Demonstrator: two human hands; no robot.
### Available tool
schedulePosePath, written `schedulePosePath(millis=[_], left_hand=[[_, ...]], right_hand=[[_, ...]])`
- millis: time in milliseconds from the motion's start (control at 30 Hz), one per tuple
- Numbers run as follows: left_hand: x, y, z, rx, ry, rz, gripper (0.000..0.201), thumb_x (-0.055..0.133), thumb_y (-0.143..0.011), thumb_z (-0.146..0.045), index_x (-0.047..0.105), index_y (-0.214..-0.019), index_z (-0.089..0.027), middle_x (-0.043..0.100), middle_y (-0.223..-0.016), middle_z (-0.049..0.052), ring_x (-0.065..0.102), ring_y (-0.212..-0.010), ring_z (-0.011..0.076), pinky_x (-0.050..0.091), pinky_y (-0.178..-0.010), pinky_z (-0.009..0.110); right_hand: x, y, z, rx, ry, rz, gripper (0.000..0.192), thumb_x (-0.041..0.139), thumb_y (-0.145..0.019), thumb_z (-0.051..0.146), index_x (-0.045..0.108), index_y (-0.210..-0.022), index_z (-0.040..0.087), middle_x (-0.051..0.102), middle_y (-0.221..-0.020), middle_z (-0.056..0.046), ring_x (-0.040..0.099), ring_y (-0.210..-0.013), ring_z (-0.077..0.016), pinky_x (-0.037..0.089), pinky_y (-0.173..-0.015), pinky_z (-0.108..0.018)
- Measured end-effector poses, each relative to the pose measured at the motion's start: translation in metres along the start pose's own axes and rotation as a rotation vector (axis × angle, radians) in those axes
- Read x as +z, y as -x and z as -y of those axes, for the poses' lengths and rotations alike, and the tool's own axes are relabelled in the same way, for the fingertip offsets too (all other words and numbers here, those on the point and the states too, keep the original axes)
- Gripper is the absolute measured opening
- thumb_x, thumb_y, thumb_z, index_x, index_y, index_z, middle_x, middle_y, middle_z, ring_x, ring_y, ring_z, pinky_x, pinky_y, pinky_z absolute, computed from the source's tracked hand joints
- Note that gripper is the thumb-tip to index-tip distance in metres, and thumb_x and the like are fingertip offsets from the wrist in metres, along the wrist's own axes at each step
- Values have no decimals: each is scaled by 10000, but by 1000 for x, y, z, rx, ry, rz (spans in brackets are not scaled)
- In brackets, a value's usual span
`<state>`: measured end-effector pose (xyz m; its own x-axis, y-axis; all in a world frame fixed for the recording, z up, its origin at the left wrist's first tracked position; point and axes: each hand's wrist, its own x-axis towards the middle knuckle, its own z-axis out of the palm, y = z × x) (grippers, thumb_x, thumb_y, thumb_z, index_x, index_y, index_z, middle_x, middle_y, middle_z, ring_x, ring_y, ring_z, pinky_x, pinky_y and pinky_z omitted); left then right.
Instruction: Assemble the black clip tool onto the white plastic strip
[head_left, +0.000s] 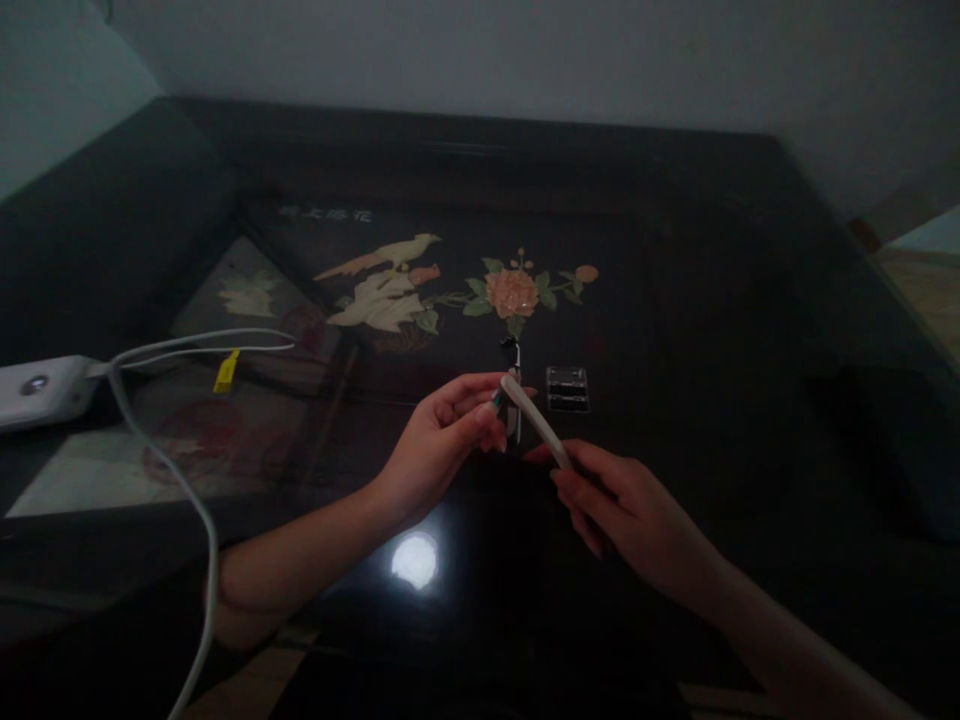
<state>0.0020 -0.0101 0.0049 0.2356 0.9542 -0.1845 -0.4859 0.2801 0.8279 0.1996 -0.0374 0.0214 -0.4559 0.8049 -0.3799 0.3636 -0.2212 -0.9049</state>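
Note:
In the head view, my right hand (622, 500) grips a slim white stick (537, 417) with a rounded end, slanting up and left. My left hand (450, 430) pinches something small with a dark greenish edge (498, 400), right at the stick's upper end. Fingers cover most of that small piece, so its kind does not show. Just behind the fingertips, a thin white strip with a dark tip (517, 355) shows on the table. A small clear case with dark slots (568, 389) lies a little to the right.
The glossy black table (712, 300) carries an inlaid bird and flower picture (512, 292). At left lie a white device (45, 390), its white cable (180, 475) and a yellow tag (226, 371). A dark flat object (892, 450) is at right.

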Motion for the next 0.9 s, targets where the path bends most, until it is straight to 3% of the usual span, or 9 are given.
schedulePosePath(millis=[133,233,500,800,900], left_hand=[[-1,0,1,-17,15,-6,387,836,-710,-390,743,-1021,-179,761,-992,82,581,-630,79,449,-595,193],[-1,0,1,-25,30,-17,388,844,-700,-382,745,-1013,-176,762,-1019,92,579,-624,77,446,-583,187],[-1,-1,1,-2,41,-1,344,858,-681,-377,766,-957,-194,708,-737,-1,568,-550,56,411,-546,168],[-1,0,1,-14,23,14,365,821,-737,-379,747,-1039,-186,758,-1051,98,575,-609,62,447,-588,172],[-1,0,1,-18,22,9,367,826,-728,-384,749,-1030,-189,760,-1055,99,582,-612,67,450,-585,174]], right_hand=[[0,4,3,-3,-38,78,383,456,-960,414,609,-1181,141,441,-524,73,429,-424,-80,329,-423,-198],[0,4,3,-7,-41,98,386,455,-963,417,605,-1183,137,430,-508,80,420,-416,-79,322,-419,-197],[-2,-1,-2,24,33,-73,391,433,-969,412,607,-1168,123,463,-528,65,437,-416,-83,338,-424,-213],[1,4,1,-3,-58,92,383,456,-966,409,593,-1188,129,432,-519,81,416,-416,-73,314,-418,-194],[0,3,1,-10,-56,108,390,455,-965,418,593,-1183,127,440,-519,78,424,-420,-75,319,-423,-195]])
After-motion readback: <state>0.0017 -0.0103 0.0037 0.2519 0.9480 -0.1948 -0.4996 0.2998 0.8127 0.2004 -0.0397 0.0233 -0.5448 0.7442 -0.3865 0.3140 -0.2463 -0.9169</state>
